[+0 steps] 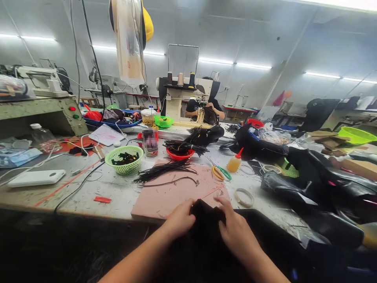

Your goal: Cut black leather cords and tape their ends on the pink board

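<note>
Black fabric (206, 232) hangs between my hands at the front edge of the table, its upper edge folded to a peak. My left hand (181, 216) pinches it from the left, thumb and fingers closed on the cloth. On the other side my right hand (234, 226) grips the same fabric, its index finger partly raised. Just beyond lies a pink board (159, 200) with scissors (220, 173) with orange and green handles at its far right corner. Dark strips (167, 171) are bundled across the board's back edge. The lower part of the fabric is lost in shadow.
A green basket (125, 167) of small black pieces stands left; a red bowl (179, 154) holds black cords. To the right are a glue bottle (235, 161), a tape roll (244, 197) and piled black material (318, 192). A person (218, 108) works at a sewing machine (173, 102) opposite.
</note>
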Motion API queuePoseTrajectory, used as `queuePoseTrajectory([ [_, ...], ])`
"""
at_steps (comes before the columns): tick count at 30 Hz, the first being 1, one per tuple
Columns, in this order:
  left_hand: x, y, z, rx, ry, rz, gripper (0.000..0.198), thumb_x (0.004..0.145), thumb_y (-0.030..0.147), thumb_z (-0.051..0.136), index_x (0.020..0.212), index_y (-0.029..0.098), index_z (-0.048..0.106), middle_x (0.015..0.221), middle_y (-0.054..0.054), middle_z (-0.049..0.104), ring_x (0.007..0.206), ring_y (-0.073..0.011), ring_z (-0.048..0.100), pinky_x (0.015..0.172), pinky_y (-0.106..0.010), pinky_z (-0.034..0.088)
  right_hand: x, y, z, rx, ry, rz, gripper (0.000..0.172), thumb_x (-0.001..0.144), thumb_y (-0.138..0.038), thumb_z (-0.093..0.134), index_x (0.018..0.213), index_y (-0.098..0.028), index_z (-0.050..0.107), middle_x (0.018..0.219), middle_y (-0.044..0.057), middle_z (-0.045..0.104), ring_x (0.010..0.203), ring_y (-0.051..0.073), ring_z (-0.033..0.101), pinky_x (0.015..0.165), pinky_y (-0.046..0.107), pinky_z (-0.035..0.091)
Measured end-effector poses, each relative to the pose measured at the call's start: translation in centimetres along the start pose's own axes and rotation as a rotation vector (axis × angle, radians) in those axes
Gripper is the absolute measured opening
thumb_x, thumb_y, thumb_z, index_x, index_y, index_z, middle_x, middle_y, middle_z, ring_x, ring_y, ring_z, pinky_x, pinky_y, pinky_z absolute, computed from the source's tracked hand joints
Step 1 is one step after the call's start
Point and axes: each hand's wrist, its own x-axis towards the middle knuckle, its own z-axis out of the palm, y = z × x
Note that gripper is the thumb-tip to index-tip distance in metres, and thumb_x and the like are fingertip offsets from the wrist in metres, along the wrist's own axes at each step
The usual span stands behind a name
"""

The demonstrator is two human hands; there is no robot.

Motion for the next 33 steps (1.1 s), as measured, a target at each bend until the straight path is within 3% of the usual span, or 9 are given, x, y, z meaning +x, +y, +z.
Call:
queuePoseTrajectory([
  [3,0.8,0.1,0.1,0.242,-0.003,0.054,0.019,0.068,0.017,0.050,0.083,0.018,0.062,0.080,-0.002,0.066,0.079,-0.0199,0.057,0.072,-0.027,0.042,0.6,0.2,0.5,0.104,0.024,0.025,0.052,0.062,-0.009,0.039,0.113,-0.019,0.043,0.085,0.004,0.062,0.075,0.019,0.061,0.069,0.031,0.049],
  [6,1.2,0.4,0.5,0.290,0.006,0.068,0.018,0.074,0.025,0.048,0.081,0.017,0.062,0.076,-0.002,0.065,0.073,-0.0185,0.057,0.066,-0.026,0.040,1.1,-0.1,0.8,0.172,0.008,0.046,0.023,0.068,-0.017,0.049,0.090,-0.019,0.054,0.077,0.004,0.062,0.070,0.019,0.059,0.066,0.031,0.049],
  [8,1.3,0.7,0.6,0.333,0.017,0.083,0.019,0.075,0.029,0.048,0.077,0.017,0.062,0.072,-0.002,0.064,0.071,-0.0184,0.056,0.064,-0.026,0.039,1.2,-0.1,1.1,0.177,0.073,0.023,0.006,0.072,-0.023,0.052,0.076,-0.020,0.055,0.075,0.005,0.061,0.071,0.019,0.058,0.067,0.032,0.048],
  [11,1.4,1.1,0.8,0.406,0.040,0.122,0.020,0.077,0.028,0.045,0.077,0.018,0.063,0.074,-0.002,0.065,0.071,-0.0183,0.056,0.065,-0.026,0.038,1.0,0.0,1.6,0.177,0.168,-0.077,0.009,0.075,-0.023,0.053,0.066,-0.020,0.053,0.091,0.009,0.061,0.088,0.022,0.057,0.077,0.036,0.047],
  [14,1.4,1.4,1.0,0.538,0.081,0.187,0.021,0.077,0.022,0.042,0.077,0.019,0.063,0.076,-0.002,0.066,0.071,-0.0168,0.057,0.063,-0.024,0.038,0.6,0.0,1.9,0.251,0.152,-0.117,0.012,0.077,-0.021,0.049,0.065,-0.020,0.050,0.104,0.011,0.062,0.097,0.023,0.057,0.083,0.038,0.045],
  [20,1.3,1.5,1.7,0.671,0.192,0.182,0.022,0.074,0.021,0.043,0.058,0.017,0.057,0.053,0.000,0.055,0.052,-0.0146,0.047,0.052,-0.025,0.030,0.5,-0.6,2.0,0.471,0.124,0.063,0.012,0.078,-0.025,0.050,0.068,-0.021,0.045,0.102,0.010,0.065,0.093,0.023,0.061,0.078,0.037,0.047],
  [33,1.2,1.2,2.0,0.668,0.162,0.183,0.022,0.074,0.017,0.041,0.068,0.017,0.062,0.064,-0.003,0.064,0.061,-0.0164,0.056,0.057,-0.025,0.037,0.5,-0.8,2.4,0.716,0.112,0.197,0.018,0.076,-0.030,0.053,0.066,-0.021,0.042,0.097,0.010,0.066,0.093,0.023,0.060,0.081,0.037,0.044],
])
